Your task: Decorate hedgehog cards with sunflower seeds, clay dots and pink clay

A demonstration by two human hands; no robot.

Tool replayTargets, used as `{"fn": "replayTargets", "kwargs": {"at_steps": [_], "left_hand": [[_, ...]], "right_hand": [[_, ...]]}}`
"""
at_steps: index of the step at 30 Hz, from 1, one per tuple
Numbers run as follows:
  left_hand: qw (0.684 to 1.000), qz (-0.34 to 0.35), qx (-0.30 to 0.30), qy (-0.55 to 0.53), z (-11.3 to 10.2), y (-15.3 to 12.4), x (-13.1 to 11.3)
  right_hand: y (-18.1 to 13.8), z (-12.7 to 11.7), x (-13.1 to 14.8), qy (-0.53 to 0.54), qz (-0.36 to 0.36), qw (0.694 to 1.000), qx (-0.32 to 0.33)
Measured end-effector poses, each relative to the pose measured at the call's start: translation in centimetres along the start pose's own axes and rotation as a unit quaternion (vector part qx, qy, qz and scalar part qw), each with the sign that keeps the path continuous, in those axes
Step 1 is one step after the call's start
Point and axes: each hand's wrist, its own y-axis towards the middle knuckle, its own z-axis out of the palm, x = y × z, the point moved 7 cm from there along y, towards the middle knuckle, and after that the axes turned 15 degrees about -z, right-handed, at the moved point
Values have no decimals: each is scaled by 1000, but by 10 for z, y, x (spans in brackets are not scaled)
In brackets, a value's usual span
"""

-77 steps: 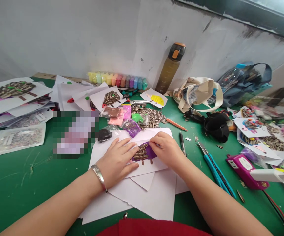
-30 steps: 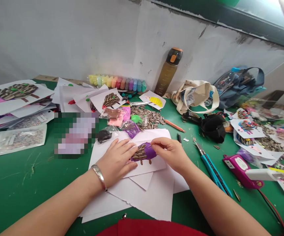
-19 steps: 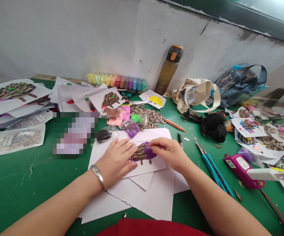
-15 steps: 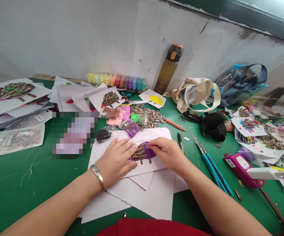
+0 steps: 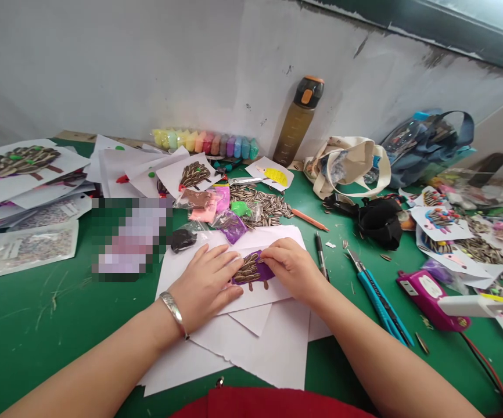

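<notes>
The left hand (image 5: 210, 278) lies palm down with fingers spread wide, pressing on a white sheet (image 5: 251, 299) near the middle of the desk (image 5: 38, 348); a silver bracelet (image 5: 173, 313) circles its wrist. On that sheet, between the two hands, sits a purple animal shape (image 5: 268, 274) with two short brown legs (image 5: 258, 286). Striped seeds (image 5: 248, 270) cover much of its body, while the side toward the right hand (image 5: 262, 258) shows bare purple. That hand is narrowed to a pinch, thumb and forefinger together at the shape's upper edge (whether a seed sits between the tips, I cannot tell). More loose paper (image 5: 273, 348) lies underneath. Just beyond the sheet are packets of black clay (image 5: 183, 239) and purple clay (image 5: 233, 227), with a seed pile (image 5: 271, 206) behind. A black pen (image 5: 320, 252) and a blue cutter (image 5: 380, 296) lie to the right, and an upright bottle (image 5: 295, 128) leans slightly by the wall (image 5: 125, 69).
</notes>
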Motion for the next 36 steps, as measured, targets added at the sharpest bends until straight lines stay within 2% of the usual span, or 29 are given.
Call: {"fn": "replayTargets", "kwargs": {"at_steps": [18,24,27,31,36], "left_hand": [[1000,2,-2,-3,2,-1,1],[1000,0,-1,-2,2,-1,1],[1000,2,2,2,2,0,1],[1000,4,4,8,2,0,1],[1000,3,4,11,3,-1,1]], "right_hand": [[3,14,9,-37,-72,996,29],[0,-4,1,-33,-9,999,-7],[-2,-6,-1,-45,14,999,11],[0,1,4,-55,2,997,47],[1,7,5,-68,-2,996,61]]}}
